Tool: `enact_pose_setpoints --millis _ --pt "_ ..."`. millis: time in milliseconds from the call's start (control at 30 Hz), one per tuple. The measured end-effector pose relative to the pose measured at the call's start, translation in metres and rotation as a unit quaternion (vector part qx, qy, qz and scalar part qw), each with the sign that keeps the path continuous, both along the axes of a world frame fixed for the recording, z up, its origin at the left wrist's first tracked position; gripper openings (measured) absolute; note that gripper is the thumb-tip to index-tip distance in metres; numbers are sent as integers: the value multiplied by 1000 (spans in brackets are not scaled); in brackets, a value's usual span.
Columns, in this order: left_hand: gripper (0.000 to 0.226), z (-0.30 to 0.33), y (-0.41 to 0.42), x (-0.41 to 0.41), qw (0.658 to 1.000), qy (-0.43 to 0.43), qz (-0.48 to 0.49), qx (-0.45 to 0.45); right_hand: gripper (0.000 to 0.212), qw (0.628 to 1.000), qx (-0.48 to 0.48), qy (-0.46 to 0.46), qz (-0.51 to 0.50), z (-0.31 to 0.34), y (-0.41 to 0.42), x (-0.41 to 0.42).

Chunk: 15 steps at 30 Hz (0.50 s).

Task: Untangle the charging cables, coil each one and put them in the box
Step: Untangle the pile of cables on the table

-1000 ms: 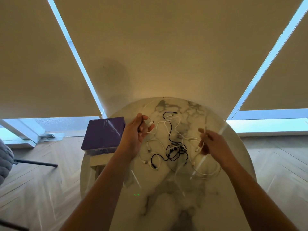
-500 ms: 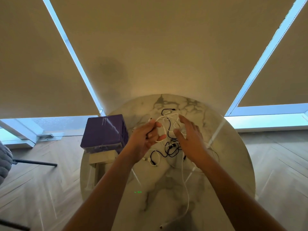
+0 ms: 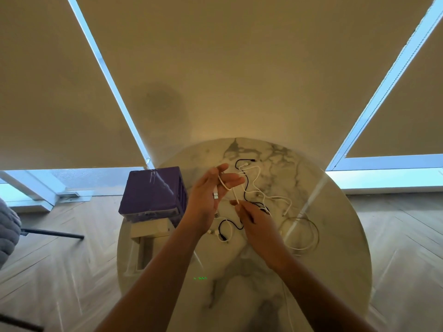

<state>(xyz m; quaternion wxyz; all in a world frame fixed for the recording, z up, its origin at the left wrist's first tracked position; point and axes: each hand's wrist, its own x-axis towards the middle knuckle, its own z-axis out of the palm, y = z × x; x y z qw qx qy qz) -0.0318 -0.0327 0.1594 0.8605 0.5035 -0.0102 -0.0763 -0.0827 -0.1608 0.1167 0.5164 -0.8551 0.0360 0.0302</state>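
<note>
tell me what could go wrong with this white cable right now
1. The white cable runs from the left hand back into the tangle, so pulling may tighten knots with the black cable.
2. The left hand's fingers are straight; the USB plug could slip.
3. The right hand only pinches it.

A round white tabletop [image 3: 335, 236] veined with grey marble is seen from above. Spread across its middle are tangled white cables [image 3: 275, 200] and black cables [image 3: 230, 226], with a loose white loop [image 3: 309, 240] laid to the right. A purple box [image 3: 151, 192] is set at its left edge.
</note>
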Motion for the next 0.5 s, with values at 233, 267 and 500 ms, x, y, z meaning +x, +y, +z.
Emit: enact_pose_setpoints --millis 233,267,500 --pt "30 4 6 8 987 -56 2 152 32 979 -190 22 74 35 -13 -18" --pt "30 3 8 9 982 -63 1 180 32 973 -216 22 82 41 -14 -21" --pt "34 -3 6 0 901 -82 -90 417 16 973 -224 -57 10 89 -23 -14"
